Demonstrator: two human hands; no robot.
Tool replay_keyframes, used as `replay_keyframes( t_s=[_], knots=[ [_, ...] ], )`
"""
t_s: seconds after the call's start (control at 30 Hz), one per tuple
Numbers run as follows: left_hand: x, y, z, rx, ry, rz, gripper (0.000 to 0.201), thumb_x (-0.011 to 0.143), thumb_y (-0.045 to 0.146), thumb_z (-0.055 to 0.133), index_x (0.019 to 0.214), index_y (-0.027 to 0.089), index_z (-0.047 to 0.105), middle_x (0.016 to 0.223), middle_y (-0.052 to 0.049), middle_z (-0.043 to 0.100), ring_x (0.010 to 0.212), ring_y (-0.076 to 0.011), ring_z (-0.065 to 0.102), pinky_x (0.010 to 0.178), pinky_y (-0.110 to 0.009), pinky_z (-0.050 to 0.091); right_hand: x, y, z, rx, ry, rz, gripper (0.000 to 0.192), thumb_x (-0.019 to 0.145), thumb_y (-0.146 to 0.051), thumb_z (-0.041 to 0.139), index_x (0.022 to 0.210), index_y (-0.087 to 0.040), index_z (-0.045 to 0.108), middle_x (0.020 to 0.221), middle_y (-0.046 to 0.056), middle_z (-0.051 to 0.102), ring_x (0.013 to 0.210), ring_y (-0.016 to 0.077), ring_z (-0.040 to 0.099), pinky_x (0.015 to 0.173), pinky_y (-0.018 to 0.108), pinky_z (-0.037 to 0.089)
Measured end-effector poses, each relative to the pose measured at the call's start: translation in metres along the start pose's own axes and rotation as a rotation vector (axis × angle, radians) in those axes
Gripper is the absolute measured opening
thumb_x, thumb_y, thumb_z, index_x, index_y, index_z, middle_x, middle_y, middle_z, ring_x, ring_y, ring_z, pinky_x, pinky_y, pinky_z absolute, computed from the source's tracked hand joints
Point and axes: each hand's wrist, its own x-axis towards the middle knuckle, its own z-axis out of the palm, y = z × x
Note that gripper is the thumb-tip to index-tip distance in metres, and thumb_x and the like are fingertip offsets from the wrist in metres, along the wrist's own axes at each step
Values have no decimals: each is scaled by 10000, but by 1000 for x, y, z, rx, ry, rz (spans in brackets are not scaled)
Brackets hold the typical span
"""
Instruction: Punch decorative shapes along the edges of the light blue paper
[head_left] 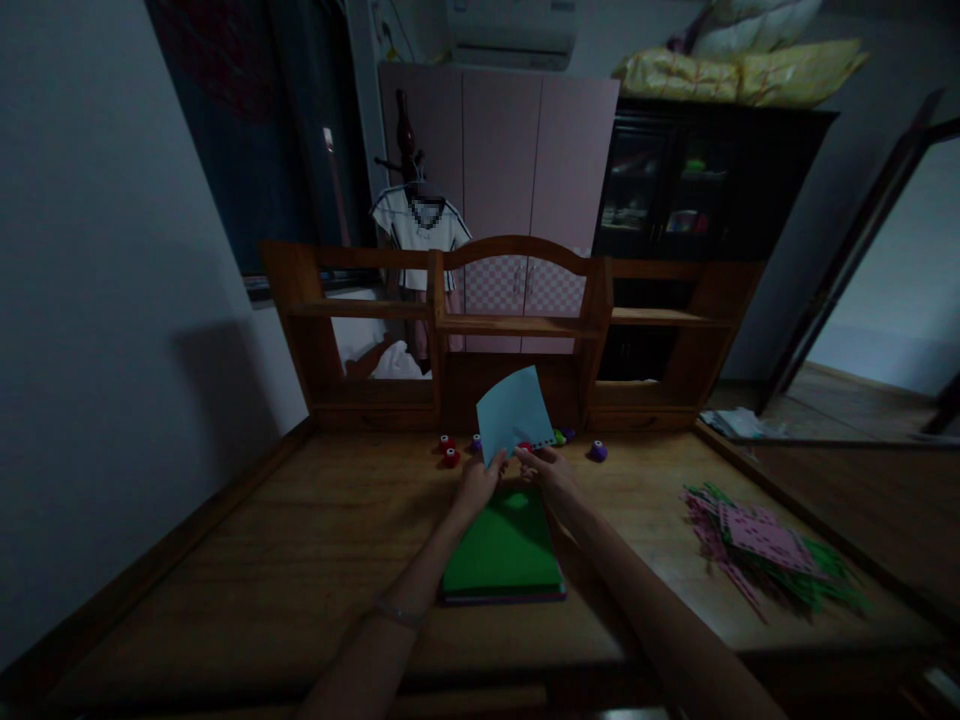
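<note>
A light blue sheet of paper (514, 408) with a row of holes along its lower right edge is held up above the desk. My left hand (478, 484) pinches its lower left corner. My right hand (549, 472) is closed at the paper's lower edge; a small red thing (523, 447) shows by its fingers, too small to make out. Below both hands lies a stack of green sheets (504, 548), with a darker purplish layer at its bottom edge.
Behind the hands sit small red spools (450, 458) and a purple one (598, 451). A pile of pink and green cut paper (765, 540) lies on the right of the wooden desk (300, 540). A wooden shelf (517, 325) stands along the back.
</note>
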Motion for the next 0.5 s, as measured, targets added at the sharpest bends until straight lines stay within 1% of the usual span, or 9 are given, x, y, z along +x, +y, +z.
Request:
replay_keyframes(
  t_s=[0.1,0.3,0.4,0.5],
  knots=[
    [0,0,0,2,5,9,442,836,508,428,776,127,643,616,-54,615,614,-175,583,585,-247,409,1,1,-1,-24,1,-2,331,587,-391,779,788,-159,655,679,16,599,555,106,536,513,224,407],
    [1,0,1,10,16,34,427,841,494,423,762,130,631,687,-66,633,659,-176,588,603,-247,407,1,0,-2,-43,5,-6,336,601,-393,772,794,-145,652,685,25,602,562,110,539,529,230,410],
    [0,1,0,11,1,24,438,839,506,418,761,133,636,659,-67,625,643,-179,585,593,-251,407,0,-2,-2,-50,24,1,348,583,-401,779,774,-141,650,664,27,604,541,109,533,520,234,400],
    [-2,3,0,-5,-43,-4,448,834,517,420,750,137,642,601,-57,606,597,-177,577,580,-257,410,0,-4,-3,-50,42,23,334,556,-412,787,696,-146,640,588,11,582,489,102,502,479,229,363]
  ],
)
